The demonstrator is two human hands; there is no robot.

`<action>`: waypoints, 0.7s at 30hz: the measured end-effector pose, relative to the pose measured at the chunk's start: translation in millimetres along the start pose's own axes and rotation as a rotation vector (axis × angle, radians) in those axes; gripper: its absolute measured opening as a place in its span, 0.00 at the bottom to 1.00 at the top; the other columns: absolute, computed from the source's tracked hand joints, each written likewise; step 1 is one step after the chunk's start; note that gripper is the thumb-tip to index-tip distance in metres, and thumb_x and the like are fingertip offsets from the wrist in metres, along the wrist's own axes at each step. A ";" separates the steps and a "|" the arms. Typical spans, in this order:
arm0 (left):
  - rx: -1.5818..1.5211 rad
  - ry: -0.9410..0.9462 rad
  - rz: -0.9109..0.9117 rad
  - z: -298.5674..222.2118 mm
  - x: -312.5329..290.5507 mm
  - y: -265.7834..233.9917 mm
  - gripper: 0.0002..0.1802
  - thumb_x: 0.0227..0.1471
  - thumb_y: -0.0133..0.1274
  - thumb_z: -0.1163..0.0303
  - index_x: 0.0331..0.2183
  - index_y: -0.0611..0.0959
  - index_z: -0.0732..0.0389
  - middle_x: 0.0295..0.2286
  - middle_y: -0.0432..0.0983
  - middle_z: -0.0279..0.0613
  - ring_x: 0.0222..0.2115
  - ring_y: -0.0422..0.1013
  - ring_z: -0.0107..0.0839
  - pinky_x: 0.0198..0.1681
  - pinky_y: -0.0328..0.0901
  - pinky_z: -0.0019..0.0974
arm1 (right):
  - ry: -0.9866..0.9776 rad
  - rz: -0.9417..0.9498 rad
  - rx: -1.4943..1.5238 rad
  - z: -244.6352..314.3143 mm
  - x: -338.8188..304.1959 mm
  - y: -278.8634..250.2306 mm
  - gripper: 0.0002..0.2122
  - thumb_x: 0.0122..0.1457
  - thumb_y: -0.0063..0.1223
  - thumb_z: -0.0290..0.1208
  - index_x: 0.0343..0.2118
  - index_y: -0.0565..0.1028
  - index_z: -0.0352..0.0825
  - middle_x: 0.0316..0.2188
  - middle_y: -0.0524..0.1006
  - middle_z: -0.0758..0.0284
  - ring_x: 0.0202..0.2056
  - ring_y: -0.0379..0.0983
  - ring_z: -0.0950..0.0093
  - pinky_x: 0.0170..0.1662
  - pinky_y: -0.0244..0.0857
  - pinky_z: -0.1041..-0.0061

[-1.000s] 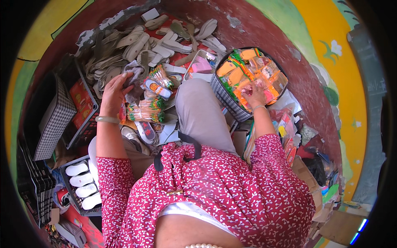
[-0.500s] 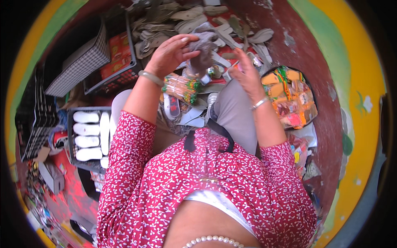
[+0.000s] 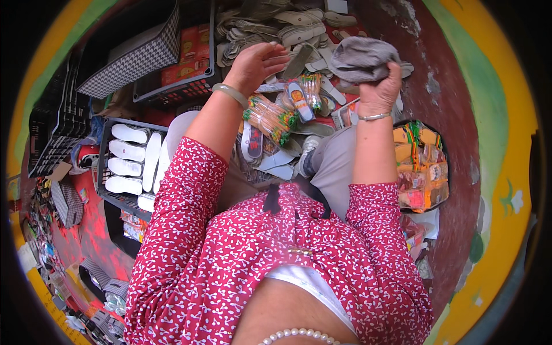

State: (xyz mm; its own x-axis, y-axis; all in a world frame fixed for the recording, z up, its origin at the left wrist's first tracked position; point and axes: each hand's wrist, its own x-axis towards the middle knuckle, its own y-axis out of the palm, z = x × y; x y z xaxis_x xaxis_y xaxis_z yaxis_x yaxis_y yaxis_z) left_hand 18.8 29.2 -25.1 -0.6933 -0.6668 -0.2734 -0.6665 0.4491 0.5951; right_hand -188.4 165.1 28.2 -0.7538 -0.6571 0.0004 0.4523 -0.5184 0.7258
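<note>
A crumpled grey cloth [image 3: 361, 59] is raised at the far right of the pile, with my right hand [image 3: 382, 93] closed on its near edge. My left hand [image 3: 257, 66] holds nothing; its fingers are stretched out above the heap of grey-white insoles [image 3: 302, 34]. Between and below the hands lies a clear-wrapped bundle of tan strips with green and yellow ends [image 3: 275, 119]. A similar smaller bundle [image 3: 311, 90] is beside a grey packaged insole with an orange mark [image 3: 299, 99].
At left, a dark crate [image 3: 129, 201] holds several white insoles. Behind it are a black crate [image 3: 172, 89] with red boxes and a houndstooth box [image 3: 135, 60]. To the right stands a dark-rimmed container [image 3: 445, 190] of orange packets, near a painted wall [image 3: 506, 115].
The grey cloth has gone from beside my left hand to my right hand, which has moved up and right with it. My left hand is now free of it.
</note>
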 end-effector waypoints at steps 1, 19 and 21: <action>0.019 -0.022 -0.078 5.4 7.3 -7.5 0.15 0.52 0.46 0.64 0.37 0.75 0.66 0.38 0.73 0.48 0.40 0.71 0.38 0.40 0.66 0.32 | -0.051 -0.082 0.001 4.3 1.0 -1.2 0.15 0.47 0.47 0.38 0.36 0.72 0.34 0.37 0.74 0.64 0.42 0.69 0.66 0.50 0.61 0.63; 1.520 -0.307 -0.119 251.0 129.9 -215.4 0.19 0.43 0.50 0.71 0.42 0.75 0.57 0.39 0.71 0.50 0.38 0.69 0.44 0.39 0.66 0.41 | 0.348 0.193 0.072 -1.9 10.0 -21.7 0.24 0.55 0.38 0.49 0.47 0.66 0.33 0.16 0.64 0.70 0.15 0.56 0.80 0.31 0.57 0.74; 0.840 -0.334 -0.294 280.4 131.3 -230.6 0.20 0.50 0.46 0.71 0.48 0.70 0.54 0.46 0.63 0.48 0.43 0.64 0.41 0.40 0.64 0.39 | 0.376 0.167 0.106 -6.2 12.3 -22.1 0.24 0.55 0.38 0.48 0.46 0.67 0.33 0.16 0.64 0.71 0.15 0.56 0.80 0.31 0.56 0.74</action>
State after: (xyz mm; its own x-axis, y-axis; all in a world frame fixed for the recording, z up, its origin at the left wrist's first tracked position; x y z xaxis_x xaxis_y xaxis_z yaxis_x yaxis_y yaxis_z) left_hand 4.7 4.9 -410.1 -0.4225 -0.6751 -0.6048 -0.7158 0.6579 -0.2343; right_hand -204.7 165.1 8.0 -0.4391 -0.8913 -0.1128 0.4868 -0.3416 0.8040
